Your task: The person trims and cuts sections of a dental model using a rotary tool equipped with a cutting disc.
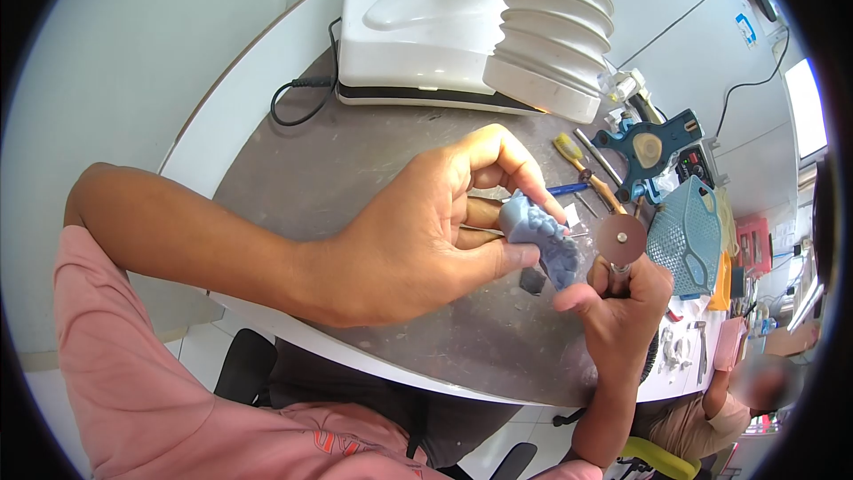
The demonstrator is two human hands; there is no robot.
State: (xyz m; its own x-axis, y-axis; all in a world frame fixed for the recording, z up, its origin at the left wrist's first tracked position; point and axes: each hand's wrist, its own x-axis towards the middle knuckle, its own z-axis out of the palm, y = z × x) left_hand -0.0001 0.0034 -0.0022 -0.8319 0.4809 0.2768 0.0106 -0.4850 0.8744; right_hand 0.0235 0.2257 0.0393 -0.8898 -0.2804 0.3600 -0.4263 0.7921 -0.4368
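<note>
My left hand (pixel 426 227) grips a blue-grey dental cast (pixel 531 220) between thumb and fingers, with its tooth shapes facing right. My right hand (pixel 626 316) is closed around a rotary handpiece (pixel 615 274), most of which the fingers hide. On the handpiece's end is a round brown disc (pixel 619 242) with a pale hub. The disc is just right of the cast, with a small gap between them. The right thumb is close to the cast's lower end; I cannot tell whether they touch. A small dark hexagonal piece (pixel 532 281) lies on the bench below the cast.
A white machine (pixel 418 31) and ribbed hose (pixel 555 27) stand at the back of the grey bench (pixel 293 169). To the right are a brush (pixel 569 148), blue pen (pixel 567 188), teal articulator-like frame (pixel 644 147) and blue basket (pixel 689 236). Another person (pixel 711 418) sits at lower right.
</note>
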